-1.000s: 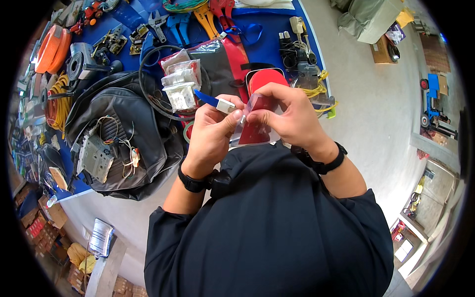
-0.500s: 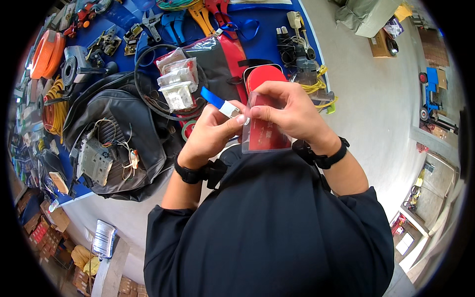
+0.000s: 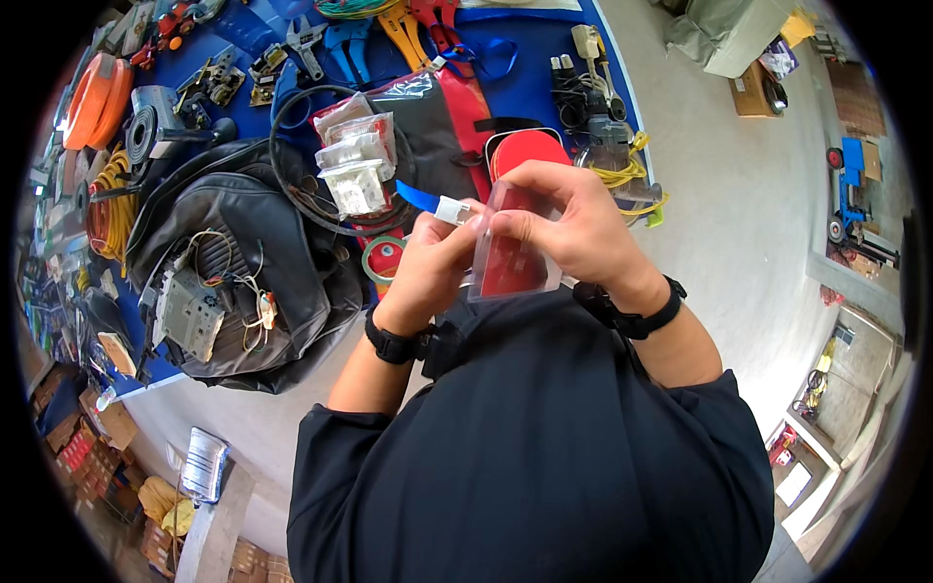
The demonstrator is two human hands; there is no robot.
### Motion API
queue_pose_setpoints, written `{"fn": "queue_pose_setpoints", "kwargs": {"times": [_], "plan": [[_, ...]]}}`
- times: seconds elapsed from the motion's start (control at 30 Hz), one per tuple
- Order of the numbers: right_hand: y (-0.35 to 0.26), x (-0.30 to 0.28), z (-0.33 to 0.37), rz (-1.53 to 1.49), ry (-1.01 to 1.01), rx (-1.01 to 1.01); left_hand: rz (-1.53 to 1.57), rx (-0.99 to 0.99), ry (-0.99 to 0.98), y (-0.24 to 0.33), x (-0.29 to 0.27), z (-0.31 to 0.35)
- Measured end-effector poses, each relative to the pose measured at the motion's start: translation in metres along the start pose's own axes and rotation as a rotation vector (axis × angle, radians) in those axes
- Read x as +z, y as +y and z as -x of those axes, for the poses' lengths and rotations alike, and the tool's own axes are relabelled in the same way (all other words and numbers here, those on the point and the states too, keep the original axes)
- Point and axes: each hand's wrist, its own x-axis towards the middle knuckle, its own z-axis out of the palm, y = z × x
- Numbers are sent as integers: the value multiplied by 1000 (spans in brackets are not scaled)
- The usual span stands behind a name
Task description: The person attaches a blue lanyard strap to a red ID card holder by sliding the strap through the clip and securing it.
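Observation:
My right hand [image 3: 583, 222] is closed on a clear plastic card holder [image 3: 510, 260] with a red card inside, gripping it by its upper part, thumb in front. Close beside it, my left hand [image 3: 430, 260] pinches a white plastic clip [image 3: 453, 211] from which a short blue strap [image 3: 416, 197] sticks out up and left. The fingertips of both hands meet at the holder's upper left edge; whether the clip is joined to the holder is hidden there. Just beyond my right hand lies a red rounded object [image 3: 530, 148] with a pale rim.
On the blue table [image 3: 501, 94] lie a black backpack [image 3: 282, 233] with a circuit board [image 3: 187, 313] on it, small clear packets [image 3: 355, 185], a green tape roll [image 3: 385, 260], a blue lanyard [image 3: 498, 60], crimping tools [image 3: 400, 34], orange coils [image 3: 97, 102] and cables [image 3: 622, 175].
My left hand has turned more upright and its wrist has come in to the right, uncovering more of the tape roll. The card holder has tilted a little; both hands keep their grips.

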Motion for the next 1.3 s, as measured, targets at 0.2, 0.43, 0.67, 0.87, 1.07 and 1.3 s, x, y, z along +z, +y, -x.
{"fn": "queue_pose_setpoints", "kwargs": {"times": [0.2, 0.43, 0.67, 0.87, 1.07, 1.3], "plan": [[38, -15, 2, 200, 117, 46, -628, 271, 463, -25, -67, -25], [73, -33, 3, 122, 153, 161, -708, 282, 492, -41, -127, -34], [85, -44, 1, 103, 207, 178, -1280, 494, 479, -35, -79, -59], [93, -51, 15, 163, 357, 223, -1437, 633, 508, -18, -52, -108], [112, -55, 38, 111, 461, 313, -1835, 573, 441, 16, -104, -215], [122, -58, 44, 50, 555, 340, -1793, 405, 428, 26, -119, -296]]}}
